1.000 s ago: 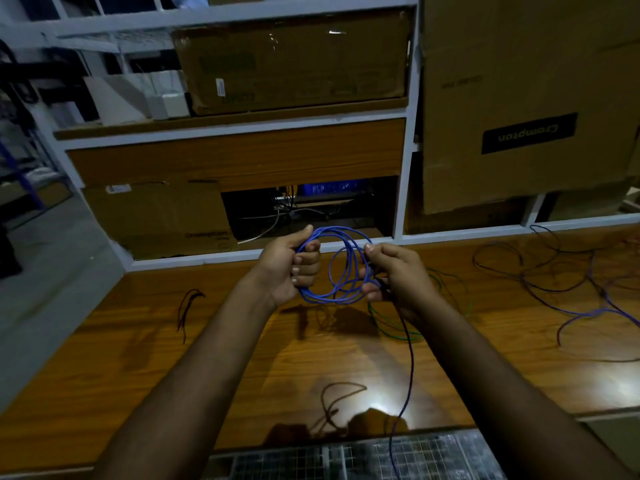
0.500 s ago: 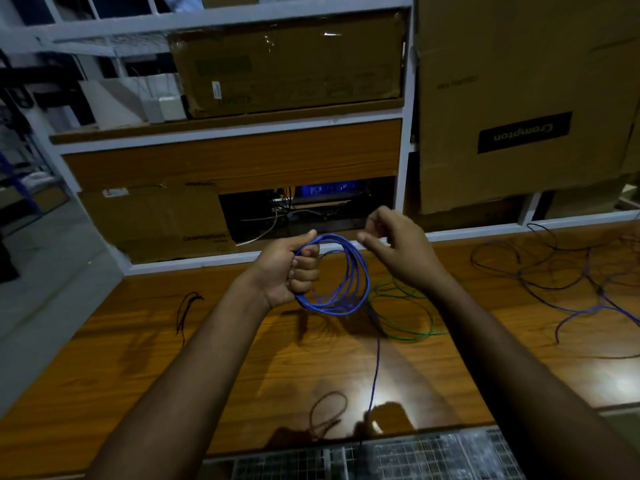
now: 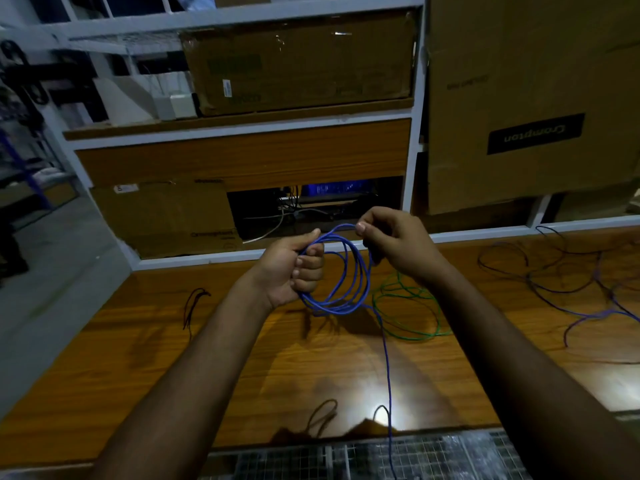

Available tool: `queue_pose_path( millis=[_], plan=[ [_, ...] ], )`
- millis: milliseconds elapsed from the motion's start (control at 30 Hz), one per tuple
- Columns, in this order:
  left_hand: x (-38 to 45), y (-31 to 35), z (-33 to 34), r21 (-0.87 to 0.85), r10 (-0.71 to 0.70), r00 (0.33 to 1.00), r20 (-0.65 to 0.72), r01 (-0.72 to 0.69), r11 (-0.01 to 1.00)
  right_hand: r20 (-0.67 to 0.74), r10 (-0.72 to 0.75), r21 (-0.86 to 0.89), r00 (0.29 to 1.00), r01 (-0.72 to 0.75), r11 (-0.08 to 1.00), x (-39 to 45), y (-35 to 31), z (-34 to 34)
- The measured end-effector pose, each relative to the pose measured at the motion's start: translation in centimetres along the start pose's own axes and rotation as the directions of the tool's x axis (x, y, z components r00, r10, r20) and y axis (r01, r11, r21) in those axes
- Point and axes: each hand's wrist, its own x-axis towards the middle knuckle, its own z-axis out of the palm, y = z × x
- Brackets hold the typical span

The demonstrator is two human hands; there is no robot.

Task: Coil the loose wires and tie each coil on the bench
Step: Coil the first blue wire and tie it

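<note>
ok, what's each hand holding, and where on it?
Left hand grips the blue wire coil at its left side. Right hand pinches the same wire at the coil's top.

Left grip (image 3: 298, 268) fisted; right grip (image 3: 391, 242) seemingly pinching.

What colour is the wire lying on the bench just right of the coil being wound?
Green, seen clearly in the head view, looped loosely on the bench.

view: head-worn, single | faces: forward and down over bench (image 3: 173, 358) | range: close; arm's reach
</note>
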Motion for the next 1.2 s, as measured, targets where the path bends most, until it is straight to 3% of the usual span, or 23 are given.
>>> queue_pose_path(
  millis=[233, 433, 633, 867, 1033, 1200],
  plan=[
    [0.1, 0.0, 0.0, -0.053, 0.014, 0.999, 0.04, -0.012, 0.999, -0.14, 0.091, 0.024, 0.986, -0.089, 0.996, -0.8, 0.9, 1.0],
    [0.6, -0.4, 0.3, -0.089, 0.026, 0.999, 0.047, -0.022, 0.996, -0.113, 0.181, 0.044, 0.977, -0.177, 0.983, -2.7, 0.8, 4.8],
    [0.6, -0.4, -0.4, -0.093, 0.03, 0.996, 0.089, -0.022, 0.995, -0.149, 0.156, 0.134, 0.976, -0.137, 0.981, -2.3, 1.1, 5.3],
    [0.6, -1.0, 0.4, 0.129, 0.152, 0.985, -0.081, -0.141, 0.981, 0.014, 0.272, 0.345, 0.962, -0.26, 0.902, -1.7, 0.8, 4.2],
    [0.4, -0.6, 0.2, 0.02, 0.178, 0.978, -0.105, -0.177, 0.984, 0.207, 0.311, 0.459, 0.927, -0.373, 0.806, -2.7, 2.1, 3.6],
    [0.1, 0.9, -0.2, -0.058, 0.168, 0.984, -0.062, -0.172, 0.983, 0.417, 0.257, 0.447, 0.872, -0.443, 0.777, -4.9, 4.8, 4.5]
  ],
)
